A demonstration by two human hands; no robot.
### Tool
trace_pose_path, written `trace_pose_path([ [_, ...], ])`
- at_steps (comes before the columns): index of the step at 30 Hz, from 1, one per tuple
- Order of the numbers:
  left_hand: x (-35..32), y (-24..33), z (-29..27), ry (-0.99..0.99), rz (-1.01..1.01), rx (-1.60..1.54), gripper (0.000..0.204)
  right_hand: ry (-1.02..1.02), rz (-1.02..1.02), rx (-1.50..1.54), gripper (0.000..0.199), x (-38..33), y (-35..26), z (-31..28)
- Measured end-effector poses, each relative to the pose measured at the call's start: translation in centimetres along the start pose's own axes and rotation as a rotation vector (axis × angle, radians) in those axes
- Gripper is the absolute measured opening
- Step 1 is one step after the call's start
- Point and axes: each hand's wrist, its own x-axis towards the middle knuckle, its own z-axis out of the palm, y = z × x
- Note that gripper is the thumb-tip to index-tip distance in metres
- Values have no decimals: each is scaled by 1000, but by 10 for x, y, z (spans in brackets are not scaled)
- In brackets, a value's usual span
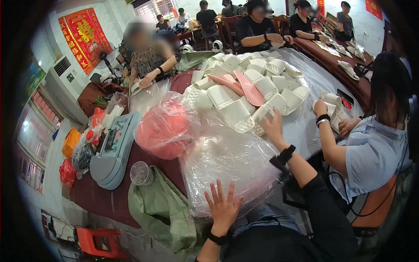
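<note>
My left hand (pixel 223 208) lies with fingers spread on the near edge of a stack of clear plastic bags (pixel 227 159). Farther off and to the right, my right hand (pixel 273 127) stretches to the near edge of a big heap of white slide slippers (pixel 233 111). Its fingers are apart and nothing shows in them; whether the fingertips touch a slipper, I cannot tell. Two pink slippers (pixel 249 88) lie on top of the heap. Left of the bags sits a pink bundle (pixel 163 126) wrapped in clear plastic.
At the left stand a grey-blue scale-like device (pixel 115 150), a clear plastic cup (pixel 140 172) and a green woven sack (pixel 163 214). A red stool (pixel 102 242) is on the floor. A person in light blue (pixel 371 153) handles slippers close on my right; other people sit around the tables.
</note>
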Motion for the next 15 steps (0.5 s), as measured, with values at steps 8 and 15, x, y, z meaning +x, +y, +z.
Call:
trace_pose_path([
  [8, 4, -15, 46, -106, -127, 48, 59, -436, 331, 120, 47, 27, 17, 10],
  [15, -1, -12, 74, -110, -100, 153, 64, -369, 416, 168, 38, 46, 16, -23],
])
